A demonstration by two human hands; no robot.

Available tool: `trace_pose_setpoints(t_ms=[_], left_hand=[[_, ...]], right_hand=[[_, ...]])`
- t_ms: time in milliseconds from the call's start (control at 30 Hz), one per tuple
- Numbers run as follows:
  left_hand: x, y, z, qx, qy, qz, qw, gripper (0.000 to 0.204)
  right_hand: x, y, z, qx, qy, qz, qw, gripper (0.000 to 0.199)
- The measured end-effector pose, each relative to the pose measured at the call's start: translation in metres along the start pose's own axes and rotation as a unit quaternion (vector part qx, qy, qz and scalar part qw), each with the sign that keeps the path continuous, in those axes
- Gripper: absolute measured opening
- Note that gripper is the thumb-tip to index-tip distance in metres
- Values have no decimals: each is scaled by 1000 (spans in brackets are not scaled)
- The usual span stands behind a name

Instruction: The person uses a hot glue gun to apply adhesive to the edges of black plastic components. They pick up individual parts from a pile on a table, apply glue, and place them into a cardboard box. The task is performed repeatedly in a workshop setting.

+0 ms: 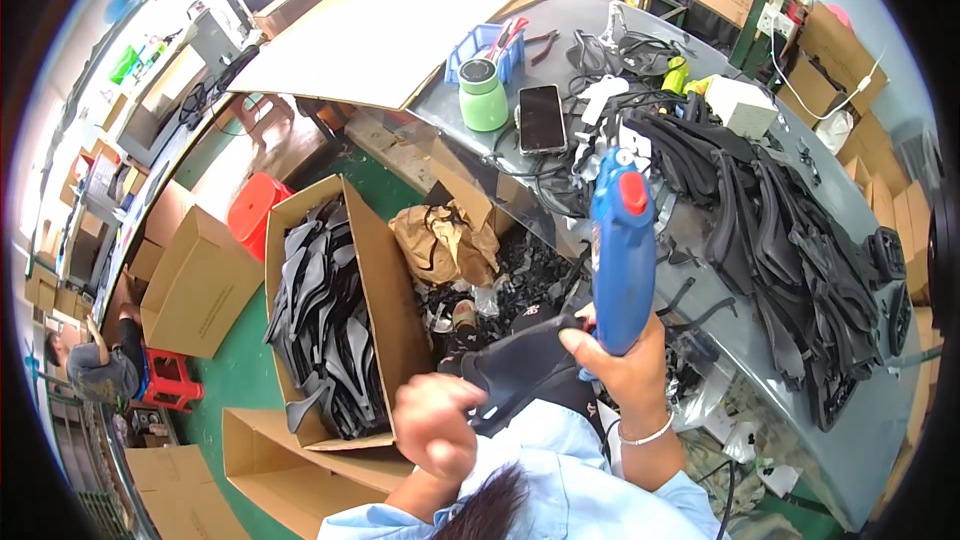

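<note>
A blue handheld power tool (622, 275) with a red button stands upright in my right hand (632, 370), the fingers wrapped round its lower end. Against my body lies a curved black plastic part (525, 368), its upper end close to my right fingers. My left hand (437, 427) is curled in a pinch beside the part's lower end, slightly blurred; whatever its fingers hold is hidden. Many similar dark parts fill the open cardboard box (400, 340) to the left. More long black parts (770, 230) lie heaped on the grey table at the right.
On the table (690, 305) stand a green bottle (484, 100), a phone (541, 120) and a blue basket (507, 65), with pliers (543, 46) nearby. Black scraps (535, 265) and a crumpled paper bag (445, 240) lie below. A person (105, 365) sits far left beside a red stool (172, 380).
</note>
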State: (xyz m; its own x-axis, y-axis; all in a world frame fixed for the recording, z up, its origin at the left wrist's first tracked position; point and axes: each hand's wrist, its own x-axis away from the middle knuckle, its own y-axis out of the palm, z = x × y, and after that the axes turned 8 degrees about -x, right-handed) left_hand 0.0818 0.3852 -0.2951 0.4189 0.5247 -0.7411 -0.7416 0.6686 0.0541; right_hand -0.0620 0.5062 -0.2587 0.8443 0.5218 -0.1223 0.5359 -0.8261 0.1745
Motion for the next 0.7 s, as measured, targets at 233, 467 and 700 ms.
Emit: trace_pose_setpoints(t_ms=[233,467,700], left_hand=[[34,44,-8,174,-442,-13,880,49],[-16,24,-8,284,-265,87,917,51],[-45,8,-4,274,-160,185,930,60]], right_hand=[[8,13,-18,-121,80,-65,987,38],[19,15,-3,95,4,-106,990,44],[53,9,14,285,-145,-182,930,43]])
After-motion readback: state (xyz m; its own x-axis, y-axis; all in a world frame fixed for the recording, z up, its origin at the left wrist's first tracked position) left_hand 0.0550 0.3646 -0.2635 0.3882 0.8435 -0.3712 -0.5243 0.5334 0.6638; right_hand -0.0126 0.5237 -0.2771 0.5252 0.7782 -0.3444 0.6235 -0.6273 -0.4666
